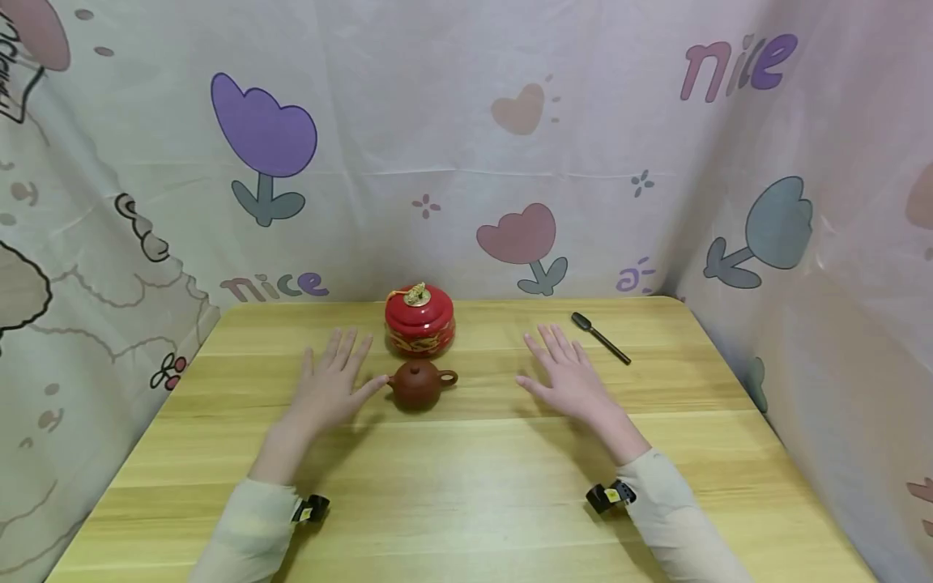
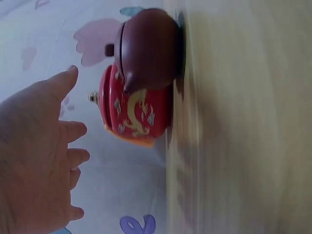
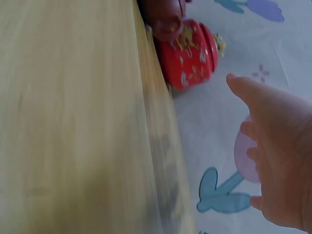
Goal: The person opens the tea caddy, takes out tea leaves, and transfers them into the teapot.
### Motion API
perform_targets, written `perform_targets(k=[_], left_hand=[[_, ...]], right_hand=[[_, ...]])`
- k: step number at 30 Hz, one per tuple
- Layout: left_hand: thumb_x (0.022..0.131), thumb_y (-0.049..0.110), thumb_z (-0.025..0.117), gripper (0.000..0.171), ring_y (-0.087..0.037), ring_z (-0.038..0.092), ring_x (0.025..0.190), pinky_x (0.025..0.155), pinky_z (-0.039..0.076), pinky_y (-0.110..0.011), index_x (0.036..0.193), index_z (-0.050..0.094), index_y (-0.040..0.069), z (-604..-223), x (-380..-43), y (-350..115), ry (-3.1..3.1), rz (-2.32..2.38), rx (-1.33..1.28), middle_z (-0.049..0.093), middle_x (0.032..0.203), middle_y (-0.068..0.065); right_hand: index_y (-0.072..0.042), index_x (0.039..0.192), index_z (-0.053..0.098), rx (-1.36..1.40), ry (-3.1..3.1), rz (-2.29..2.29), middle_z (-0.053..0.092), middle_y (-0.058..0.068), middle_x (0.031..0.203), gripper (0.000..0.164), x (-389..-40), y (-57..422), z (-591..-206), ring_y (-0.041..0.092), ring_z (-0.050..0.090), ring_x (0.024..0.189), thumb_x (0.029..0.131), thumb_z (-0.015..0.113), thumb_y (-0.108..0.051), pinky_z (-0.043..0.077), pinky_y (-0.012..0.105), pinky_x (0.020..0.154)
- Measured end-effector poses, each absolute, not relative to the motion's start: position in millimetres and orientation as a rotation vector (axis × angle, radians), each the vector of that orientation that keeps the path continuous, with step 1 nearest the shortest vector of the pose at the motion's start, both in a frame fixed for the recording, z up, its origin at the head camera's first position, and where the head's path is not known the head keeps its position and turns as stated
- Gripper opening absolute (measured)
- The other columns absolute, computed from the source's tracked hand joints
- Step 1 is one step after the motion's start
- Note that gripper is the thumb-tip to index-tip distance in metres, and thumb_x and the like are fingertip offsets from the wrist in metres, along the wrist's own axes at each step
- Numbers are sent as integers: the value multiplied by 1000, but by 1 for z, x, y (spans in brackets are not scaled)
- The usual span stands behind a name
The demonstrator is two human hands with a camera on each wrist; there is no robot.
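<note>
A small brown clay teapot stands upright on the table, its spout toward the left and its handle toward the right. Directly behind it is a red lidded jar with a gold knob and dragon pattern. My left hand is held left of the teapot, fingers spread; in the left wrist view it appears raised off the tabletop. On the other side, my right hand is spread out too, holding nothing. Beyond its fingertips lies a small dark spoon-like scoop, slanting down to the right.
The wooden table ends at a printed fabric curtain, which also hangs along both sides. Black wrist cameras sit at the cuffs of the light sleeves.
</note>
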State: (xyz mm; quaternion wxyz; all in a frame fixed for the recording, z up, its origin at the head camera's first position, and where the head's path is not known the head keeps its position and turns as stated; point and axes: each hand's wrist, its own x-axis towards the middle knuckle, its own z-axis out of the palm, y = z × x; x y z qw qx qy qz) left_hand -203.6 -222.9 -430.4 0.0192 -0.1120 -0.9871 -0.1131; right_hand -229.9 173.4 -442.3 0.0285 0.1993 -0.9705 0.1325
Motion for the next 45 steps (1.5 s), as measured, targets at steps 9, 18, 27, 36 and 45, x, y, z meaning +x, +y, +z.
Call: perform_targets(k=[9, 18, 27, 36, 45], left_hand=[[94, 66, 40, 85, -35, 0, 153, 116, -5, -69, 158, 16, 15, -434, -186, -211, -3078, -345, -485, 4, 165, -12], [92, 65, 47, 87, -37, 7, 152, 115, 2, -70, 156, 23, 10, -439, -175, -199, -3086, -348, -572, 13, 164, -14], [90, 65, 51, 90, -37, 13, 151, 115, 8, -70, 156, 22, 12, -446, -172, -194, -3126, -387, -590, 19, 163, -14], [89, 65, 54, 91, -37, 16, 151, 115, 11, -70, 156, 23, 12, -448, -171, -192, -3113, -447, -615, 21, 162, -13], [88, 65, 56, 92, -36, 17, 151, 115, 13, -70, 156, 24, 12, -444, -171, -185, -3128, -440, -638, 21, 162, -12]], right_hand=[[-25, 158, 14, 853, -2943, 349, 2, 3, 165, 79, -226, 142, -445, 27, 0, 154, 94, 42, -65, 5, 56, 122], [-28, 158, 5, 1017, -2970, 267, -1, 0, 165, 84, -222, 113, -452, 23, -3, 154, 93, 37, -70, 12, 55, 122], [-25, 158, 8, 1121, -2963, 291, 7, 3, 166, 83, -221, 93, -456, 23, -2, 154, 94, 35, -70, 12, 55, 122], [-18, 157, 18, 1196, -2938, 300, 17, 7, 164, 84, -221, 80, -461, 30, 9, 153, 94, 34, -70, 16, 57, 121], [-14, 157, 21, 1184, -2949, 302, 18, 8, 164, 83, -218, 82, -457, 30, 12, 153, 95, 40, -65, 16, 56, 121]])
